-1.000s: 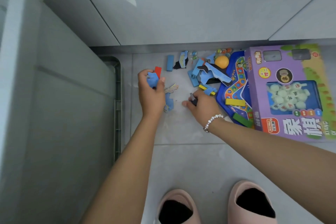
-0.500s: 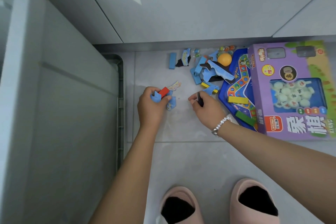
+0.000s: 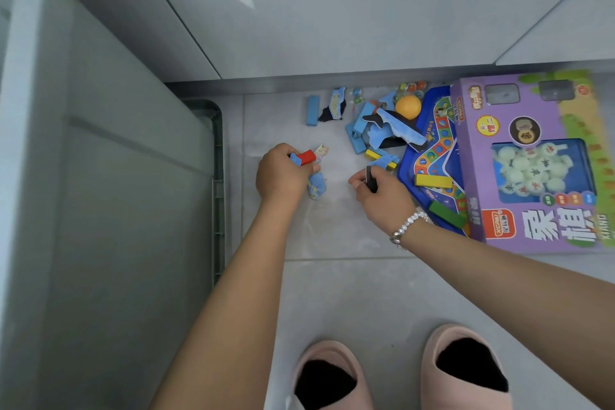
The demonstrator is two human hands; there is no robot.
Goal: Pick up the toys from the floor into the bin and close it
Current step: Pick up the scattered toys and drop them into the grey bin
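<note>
My left hand (image 3: pixel 283 176) grips a bunch of small toys just above the floor: a red block (image 3: pixel 306 156) and blue puzzle pieces (image 3: pixel 316 188) stick out of the fist. My right hand (image 3: pixel 382 193) pinches a thin dark puzzle piece (image 3: pixel 370 178) edge-up. Beyond my hands lies a heap of blue puzzle pieces and blocks (image 3: pixel 376 130), an orange ball (image 3: pixel 408 106), several marbles (image 3: pixel 411 87) and a lone blue block (image 3: pixel 312 110). The grey bin (image 3: pixel 218 196) stands at the left; only its rim strip shows beside a pale panel.
A purple game box (image 3: pixel 532 160) lies on the floor at the right, overlapping a blue game board (image 3: pixel 432 156) that carries a yellow block (image 3: pixel 433 180) and a green block (image 3: pixel 447 214). White cabinet fronts rise behind. My pink slippers (image 3: pixel 399 373) are at the bottom.
My left hand pulled back toward me with the red block and blue pieces bunched in it. My right hand lifted the dark piece off the floor and drew it back slightly.
</note>
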